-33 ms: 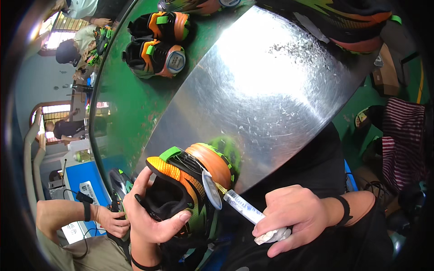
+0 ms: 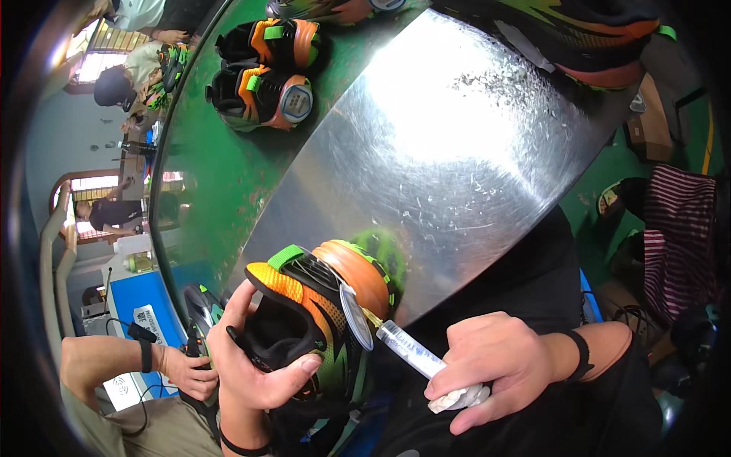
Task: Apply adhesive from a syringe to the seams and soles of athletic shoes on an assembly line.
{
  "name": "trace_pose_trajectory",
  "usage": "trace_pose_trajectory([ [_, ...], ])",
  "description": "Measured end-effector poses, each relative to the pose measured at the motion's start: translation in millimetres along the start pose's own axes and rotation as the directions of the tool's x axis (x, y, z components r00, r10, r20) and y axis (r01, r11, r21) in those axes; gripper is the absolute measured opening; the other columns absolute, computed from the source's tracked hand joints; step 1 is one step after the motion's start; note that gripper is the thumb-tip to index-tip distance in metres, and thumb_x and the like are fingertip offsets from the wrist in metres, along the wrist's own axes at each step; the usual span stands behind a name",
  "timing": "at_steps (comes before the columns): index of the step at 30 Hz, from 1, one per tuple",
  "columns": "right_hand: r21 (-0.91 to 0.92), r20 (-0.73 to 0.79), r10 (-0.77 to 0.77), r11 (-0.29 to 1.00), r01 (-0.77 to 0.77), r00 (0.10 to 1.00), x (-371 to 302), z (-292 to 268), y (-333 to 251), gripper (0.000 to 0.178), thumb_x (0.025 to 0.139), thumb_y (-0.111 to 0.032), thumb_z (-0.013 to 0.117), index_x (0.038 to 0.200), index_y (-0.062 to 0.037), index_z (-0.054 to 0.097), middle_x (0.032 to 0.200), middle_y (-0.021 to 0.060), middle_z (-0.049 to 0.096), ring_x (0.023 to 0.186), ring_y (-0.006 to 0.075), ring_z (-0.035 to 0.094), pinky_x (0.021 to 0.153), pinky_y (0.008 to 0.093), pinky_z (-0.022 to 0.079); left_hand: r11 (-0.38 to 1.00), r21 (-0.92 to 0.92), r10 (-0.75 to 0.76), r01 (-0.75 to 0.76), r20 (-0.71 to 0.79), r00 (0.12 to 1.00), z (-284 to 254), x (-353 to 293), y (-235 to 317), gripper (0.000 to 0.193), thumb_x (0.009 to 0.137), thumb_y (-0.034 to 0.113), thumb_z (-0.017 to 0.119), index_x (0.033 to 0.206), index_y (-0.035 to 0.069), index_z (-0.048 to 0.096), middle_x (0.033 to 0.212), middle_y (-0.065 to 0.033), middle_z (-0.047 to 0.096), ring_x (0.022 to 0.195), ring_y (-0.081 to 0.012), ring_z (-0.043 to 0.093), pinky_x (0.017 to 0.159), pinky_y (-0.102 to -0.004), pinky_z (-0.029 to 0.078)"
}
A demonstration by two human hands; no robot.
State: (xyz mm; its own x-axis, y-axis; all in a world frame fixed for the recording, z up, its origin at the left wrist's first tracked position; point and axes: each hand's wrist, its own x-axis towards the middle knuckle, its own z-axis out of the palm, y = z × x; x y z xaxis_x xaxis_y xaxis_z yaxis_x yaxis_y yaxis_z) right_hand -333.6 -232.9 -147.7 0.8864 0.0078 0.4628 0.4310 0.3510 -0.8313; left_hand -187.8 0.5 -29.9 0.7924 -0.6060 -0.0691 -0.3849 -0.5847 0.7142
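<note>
My left hand (image 2: pixel 259 362) is wrapped round the collar of an orange, black and green sneaker (image 2: pixel 304 305), thumb at the near edge of the opening. The toe of this shoe lies over the edge of a shiny metal plate. My right hand (image 2: pixel 495 369) grips a clear syringe (image 2: pixel 411 350) with a whitish, lumpy wad at its rear end. Its yellowish tip points at the sneaker beside an oval grey-white tag (image 2: pixel 355 316). From this angle I cannot tell whether the tip touches the shoe.
The scratched metal plate (image 2: pixel 335 190) lies on a green table (image 2: pixel 221 175). Two similar sneakers (image 2: pixel 263 95) stand at the far left, with larger-looking ones (image 2: pixel 586 38) at the far right. A co-worker's hand (image 2: pixel 190 373) is close on my left. A cardboard box (image 2: pixel 647 129) sits at right.
</note>
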Motion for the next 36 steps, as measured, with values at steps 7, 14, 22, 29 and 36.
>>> trace_pose_trajectory([
  [7, -0.023, -0.001, -0.004, 1.000, 0.004, 1.000, 0, 4, -2, 0.033, 0.078, -0.023, 0.082, 0.102, -0.0035, 0.070, 0.082, 0.0062, 0.069, 0.061, 0.0228, 0.056, 0.055, 0.0325, 0.044, 1.000, 0.016, 0.019, -0.019, -0.030, 0.999, 0, 2, -2, 0.089, 0.061, 0.023, 0.085, 0.132, -0.014, 0.046, 0.093, -0.0140, 0.068, 0.084, -0.0183, 0.067, 0.079, -0.0280, 0.053],
  [14, -0.054, 0.022, -0.024, 0.998, 0.025, 0.999, -1, 7, -3, 0.033, 0.077, -0.023, 0.082, 0.101, -0.0035, 0.071, 0.080, 0.0049, 0.069, 0.059, 0.0216, 0.054, 0.054, 0.0320, 0.043, 0.997, 0.070, 0.046, -0.044, -0.025, 0.999, 0, 3, -3, 0.087, 0.062, 0.024, 0.084, 0.131, -0.014, 0.047, 0.092, -0.0153, 0.069, 0.083, -0.0183, 0.068, 0.077, -0.0279, 0.053],
  [22, -0.073, 0.003, -0.061, 0.995, 0.061, 0.998, 0, 4, -6, 0.032, 0.077, -0.023, 0.083, 0.098, -0.0033, 0.071, 0.079, 0.0046, 0.069, 0.057, 0.0214, 0.053, 0.053, 0.0316, 0.041, 0.998, 0.062, 0.019, -0.016, -0.040, 0.999, 3, 2, -1, 0.086, 0.061, 0.022, 0.083, 0.130, -0.014, 0.047, 0.094, -0.0141, 0.068, 0.085, -0.0175, 0.068, 0.078, -0.0276, 0.053],
  [29, -0.238, -0.099, -0.127, 0.966, 0.100, 0.987, -10, -25, -14, 0.032, 0.073, -0.024, 0.085, 0.094, -0.0038, 0.072, 0.074, 0.0049, 0.068, 0.056, 0.0201, 0.054, 0.053, 0.0313, 0.038, 0.981, -0.006, -0.196, 0.196, -0.052, 0.979, -22, 3, -3, 0.081, 0.058, 0.022, 0.085, 0.125, -0.012, 0.055, 0.100, -0.0097, 0.067, 0.092, -0.0150, 0.063, 0.088, -0.0280, 0.049],
  [36, -0.279, -0.184, -0.084, 0.960, 0.030, 0.979, -26, -34, -13, 0.030, 0.071, -0.022, 0.083, 0.092, -0.0049, 0.072, 0.075, 0.0046, 0.068, 0.059, 0.0201, 0.052, 0.055, 0.0312, 0.039, 0.868, 0.495, 0.113, 0.031, -0.259, 0.959, -93, 34, 9, 0.073, 0.059, 0.008, 0.082, 0.126, -0.003, 0.055, 0.103, -0.0165, 0.066, 0.095, -0.0293, 0.067, 0.089, -0.0357, 0.052],
])
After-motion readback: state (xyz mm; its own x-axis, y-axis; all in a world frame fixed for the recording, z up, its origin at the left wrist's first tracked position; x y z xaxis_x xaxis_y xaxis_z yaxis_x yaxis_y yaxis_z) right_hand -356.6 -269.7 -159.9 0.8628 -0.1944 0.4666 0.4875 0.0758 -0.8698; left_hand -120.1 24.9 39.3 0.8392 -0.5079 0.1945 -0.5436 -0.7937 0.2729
